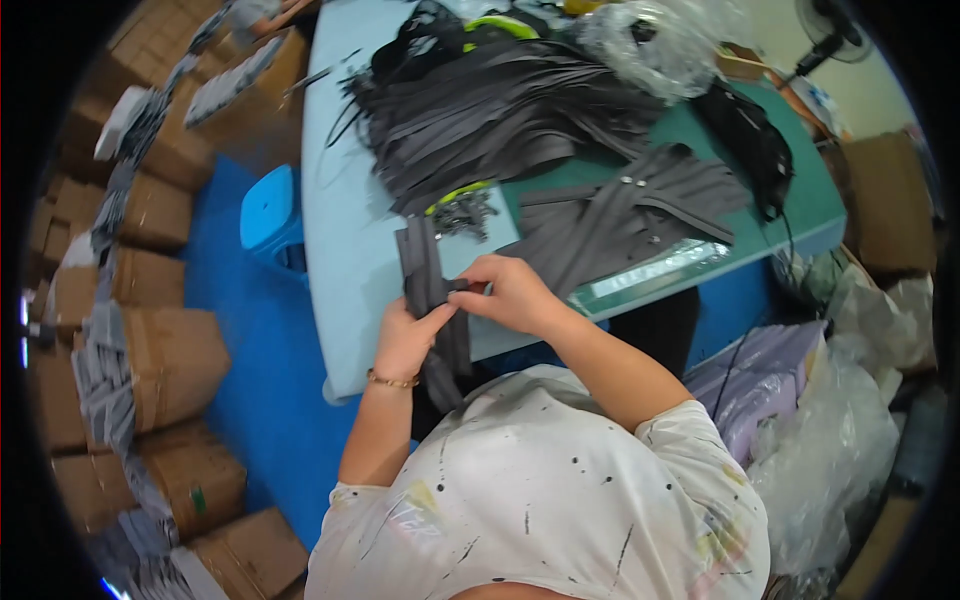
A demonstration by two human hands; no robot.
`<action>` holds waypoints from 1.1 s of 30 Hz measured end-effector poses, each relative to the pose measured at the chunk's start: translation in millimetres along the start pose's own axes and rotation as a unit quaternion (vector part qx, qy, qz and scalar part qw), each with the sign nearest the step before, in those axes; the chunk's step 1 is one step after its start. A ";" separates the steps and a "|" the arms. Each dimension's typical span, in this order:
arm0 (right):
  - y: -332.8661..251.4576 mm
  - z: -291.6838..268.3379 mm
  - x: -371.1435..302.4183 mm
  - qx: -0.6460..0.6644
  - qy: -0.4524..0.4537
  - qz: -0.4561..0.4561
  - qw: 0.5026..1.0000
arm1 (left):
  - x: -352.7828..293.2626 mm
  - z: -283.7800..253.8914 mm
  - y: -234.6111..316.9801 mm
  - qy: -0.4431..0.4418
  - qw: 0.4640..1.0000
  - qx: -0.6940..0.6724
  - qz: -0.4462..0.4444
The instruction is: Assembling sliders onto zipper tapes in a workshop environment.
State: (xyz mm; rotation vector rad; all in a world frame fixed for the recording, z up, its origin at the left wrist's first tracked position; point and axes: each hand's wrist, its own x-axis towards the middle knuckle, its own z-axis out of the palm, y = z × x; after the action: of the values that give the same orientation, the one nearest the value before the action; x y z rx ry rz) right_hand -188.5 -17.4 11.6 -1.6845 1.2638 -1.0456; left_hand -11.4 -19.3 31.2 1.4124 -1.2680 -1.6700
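Observation:
My left hand (pixel 403 345) is closed round a bundle of dark grey zipper strips (pixel 420 262), which hangs over the near edge of the table. Thumb and fingers of my right hand (pixel 512 294) pinch the end of a strip beside my left thumb; whether a small slider is between them is hidden. Just beyond the bundle lies a small heap of metal zipper sliders (pixel 465 215). More grey strips (pixel 610 215) cross each other to the right of my right hand, with a few shiny bits on them. A large pile of strips (pixel 500 115) spreads farther back.
The table has a pale blue cover (pixel 345 200) and a green part (pixel 810 200). Clear plastic bags (pixel 650 50) and a black bag (pixel 755 145) lie on it. A blue stool (pixel 268 210) stands left, near stacked cardboard boxes (pixel 175 360). Plastic-wrapped bundles (pixel 820 450) sit right.

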 end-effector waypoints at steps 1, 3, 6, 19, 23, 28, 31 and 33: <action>-5.1 -6.9 -1.5 -0.007 0.011 0.005 1.000 | -3.3 4.0 5.5 0.002 1.000 0.017 0.022; -14.2 -23.8 -5.7 0.136 0.000 0.052 0.989 | -3.5 19.3 20.6 -0.006 0.998 0.032 0.046; -15.5 -49.8 -13.3 0.226 0.101 -0.032 0.968 | 3.8 47.4 56.4 -0.073 0.982 -0.002 0.176; 18.6 -168.7 -23.5 0.199 0.350 -0.072 0.913 | 99.1 173.2 116.4 -0.317 0.946 0.006 0.069; 67.1 -222.9 -11.6 0.182 0.501 0.016 0.846 | 143.2 194.6 99.5 -0.330 0.931 0.143 0.065; 143.0 -275.8 -6.8 -0.146 0.545 0.030 0.825 | 168.0 195.5 85.4 -0.272 0.884 0.335 0.181; 150.1 -289.4 -7.4 -0.249 0.487 0.131 0.827 | 166.8 201.7 82.5 -0.215 0.860 0.364 0.287; 150.5 -290.8 -4.9 -0.266 0.490 0.174 0.812 | 167.2 205.7 76.8 -0.188 0.860 0.365 0.303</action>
State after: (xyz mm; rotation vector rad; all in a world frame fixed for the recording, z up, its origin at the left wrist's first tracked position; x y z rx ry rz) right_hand -509.4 -74.2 -20.4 -1.1292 2.6204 -1.4716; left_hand -260.5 -138.1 33.3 0.8695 -2.4453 -1.0709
